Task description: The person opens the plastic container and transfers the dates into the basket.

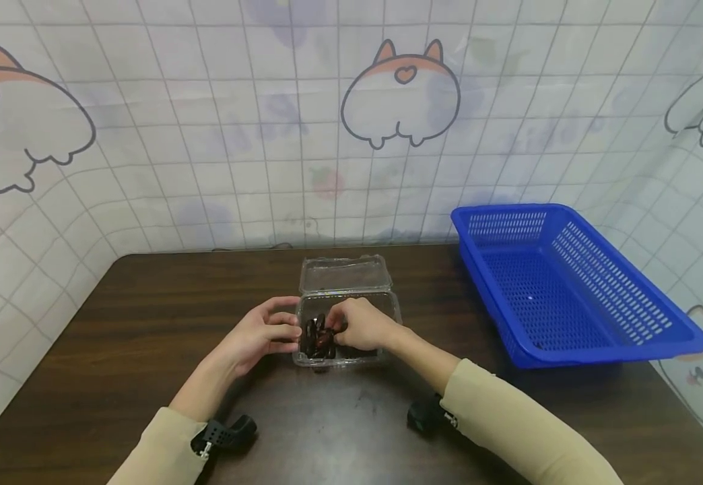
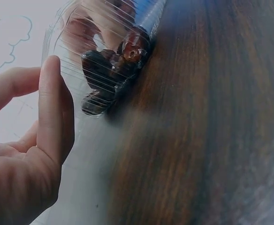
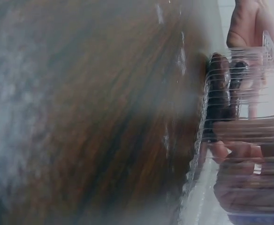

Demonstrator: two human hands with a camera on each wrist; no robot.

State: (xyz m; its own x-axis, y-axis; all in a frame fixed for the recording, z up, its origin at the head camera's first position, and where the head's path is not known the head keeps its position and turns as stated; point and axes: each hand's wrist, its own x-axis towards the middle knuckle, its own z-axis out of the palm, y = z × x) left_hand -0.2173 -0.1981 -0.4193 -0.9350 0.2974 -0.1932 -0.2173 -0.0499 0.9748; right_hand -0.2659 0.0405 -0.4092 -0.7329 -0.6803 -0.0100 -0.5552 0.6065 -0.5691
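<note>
A clear plastic clamshell box (image 1: 351, 362) lies on the table with its lid (image 1: 345, 275) folded back. Dark brown, shiny dates (image 1: 312, 338) are gathered in its left part. My left hand (image 1: 253, 340) rests at the left wall of the box, fingers fairly straight and close against the plastic. Reaching inside, my right hand (image 1: 363, 325) has its thumb and fingers curled at a date among the others. Through the ribbed wall, the left wrist view shows dates (image 2: 97, 70) under those fingers. In the right wrist view the right hand (image 3: 242, 173) is partly blurred by the plastic.
A blue plastic basket (image 1: 545, 289) with slotted walls stands on the right of the dark wooden table (image 1: 145, 296). Behind the table hangs a white gridded sheet (image 1: 236, 162) with cartoon prints. Black straps (image 1: 221, 434) sit on the wrists.
</note>
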